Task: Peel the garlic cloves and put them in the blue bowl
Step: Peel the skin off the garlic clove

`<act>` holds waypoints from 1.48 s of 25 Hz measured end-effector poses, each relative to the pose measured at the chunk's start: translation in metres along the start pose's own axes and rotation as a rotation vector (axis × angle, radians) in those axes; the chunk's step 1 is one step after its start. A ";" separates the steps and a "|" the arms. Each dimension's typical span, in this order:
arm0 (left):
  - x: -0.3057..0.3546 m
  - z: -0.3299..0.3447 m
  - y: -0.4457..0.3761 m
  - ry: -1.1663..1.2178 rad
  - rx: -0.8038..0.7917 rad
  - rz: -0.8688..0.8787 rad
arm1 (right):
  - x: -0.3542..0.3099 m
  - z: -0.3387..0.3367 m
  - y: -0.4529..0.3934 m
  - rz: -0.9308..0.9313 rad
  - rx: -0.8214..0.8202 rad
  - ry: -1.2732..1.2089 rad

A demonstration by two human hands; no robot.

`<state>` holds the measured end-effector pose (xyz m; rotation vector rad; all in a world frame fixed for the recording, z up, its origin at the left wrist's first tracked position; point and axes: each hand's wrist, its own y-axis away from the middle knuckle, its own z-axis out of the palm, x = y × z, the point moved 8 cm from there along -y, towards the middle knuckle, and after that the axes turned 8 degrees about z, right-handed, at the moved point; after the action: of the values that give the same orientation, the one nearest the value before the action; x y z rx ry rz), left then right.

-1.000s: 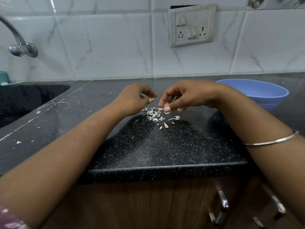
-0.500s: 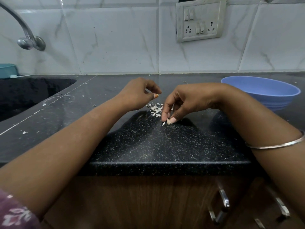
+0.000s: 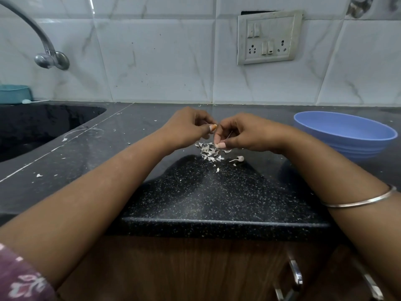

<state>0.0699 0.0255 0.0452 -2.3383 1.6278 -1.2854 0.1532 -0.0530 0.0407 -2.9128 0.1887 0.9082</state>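
Pale papery garlic skins (image 3: 209, 152) heaped under hands

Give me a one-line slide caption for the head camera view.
Both hands, left and right, meet over garlic peels on the counter, blue bowl alongside.

There is one view only, from a wide-angle camera worn on the person's head, so no second view shares the scene. It looks forward and down across the black speckled stone tabletop (image 3: 217, 198) toward the white marbled tile wall (image 3: 156, 61), which it faces squarely. The camera sits close — both forearms enter from the lower corners and meet near the frame's middle, where the left hand (image 3: 184, 129) and the right hand (image 3: 245, 135) come together. The wide lens bends the edges: the grey socket plate (image 3: 269, 38) tilts at upper right, and the brown wooden cabinet front (image 3: 173, 268) fills the bottom, directly below the lens.
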 end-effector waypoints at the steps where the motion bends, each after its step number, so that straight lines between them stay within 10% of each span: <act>1: -0.002 0.001 0.000 0.062 -0.002 -0.021 | 0.002 -0.003 -0.002 0.008 0.058 0.010; 12: -0.013 0.004 0.004 0.445 -0.010 -0.141 | 0.004 -0.025 -0.002 -0.040 0.463 -0.078; 37: -0.003 -0.005 0.006 0.339 0.069 -0.060 | 0.016 -0.023 -0.004 0.049 0.543 -0.376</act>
<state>0.0621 0.0275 0.0437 -2.2400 1.5676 -1.8026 0.1795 -0.0535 0.0502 -2.2121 0.4051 1.1721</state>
